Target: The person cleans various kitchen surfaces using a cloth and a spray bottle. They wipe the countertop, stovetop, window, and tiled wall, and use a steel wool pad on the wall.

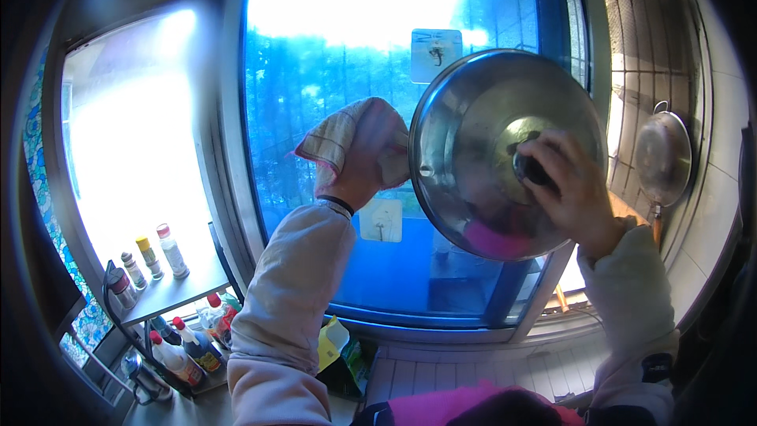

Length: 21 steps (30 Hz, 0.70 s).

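A round stainless steel pot lid is held up in front of the window, its domed outer side turned towards me. My right hand grips the dark knob at the lid's middle. My left hand holds a light checked cloth with pinkish edges, partly wrapped over the fingers. Cloth and hand are at the lid's left rim; whether the cloth reaches behind the rim is hidden. Pink and dark reflections show on the metal.
Behind the lid stands a blue-tinted window with adhesive hooks. At left, a small rack carries several seasoning jars and sauce bottles. A black and yellow box sits below my left arm. A pan hangs at right.
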Tool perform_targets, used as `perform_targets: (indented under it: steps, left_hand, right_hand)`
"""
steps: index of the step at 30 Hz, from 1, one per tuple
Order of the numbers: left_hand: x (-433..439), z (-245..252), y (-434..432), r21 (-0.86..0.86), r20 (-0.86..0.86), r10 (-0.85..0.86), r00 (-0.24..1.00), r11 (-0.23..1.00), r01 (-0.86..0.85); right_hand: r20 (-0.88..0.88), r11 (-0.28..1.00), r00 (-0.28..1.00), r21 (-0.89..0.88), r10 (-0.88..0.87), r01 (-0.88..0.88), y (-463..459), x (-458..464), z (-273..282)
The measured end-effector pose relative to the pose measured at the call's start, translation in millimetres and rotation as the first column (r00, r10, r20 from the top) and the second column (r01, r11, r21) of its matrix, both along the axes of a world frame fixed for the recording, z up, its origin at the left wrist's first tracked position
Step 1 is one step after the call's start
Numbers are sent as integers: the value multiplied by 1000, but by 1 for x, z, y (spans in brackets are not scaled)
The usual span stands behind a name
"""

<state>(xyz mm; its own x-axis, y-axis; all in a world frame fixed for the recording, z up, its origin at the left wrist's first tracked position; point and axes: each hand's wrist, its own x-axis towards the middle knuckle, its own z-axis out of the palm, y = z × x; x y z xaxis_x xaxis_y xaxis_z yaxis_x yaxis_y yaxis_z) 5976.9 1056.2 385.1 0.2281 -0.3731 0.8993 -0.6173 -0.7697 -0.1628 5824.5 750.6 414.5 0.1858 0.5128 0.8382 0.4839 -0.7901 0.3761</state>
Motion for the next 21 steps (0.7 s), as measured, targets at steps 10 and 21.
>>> perform_targets:
  steps: [10, 21]
  left_hand:
    - [76, 129, 122, -132, 364, 387, 847, 922, -365]
    - [111, 125, 174, -168, 449, 270, 852, 962, -216]
  right_hand:
    - [-65, 995, 998, -93, 26, -32, 26, -3, -26]
    - [-17, 987, 989, -68, 146, -147, 58, 34, -22]
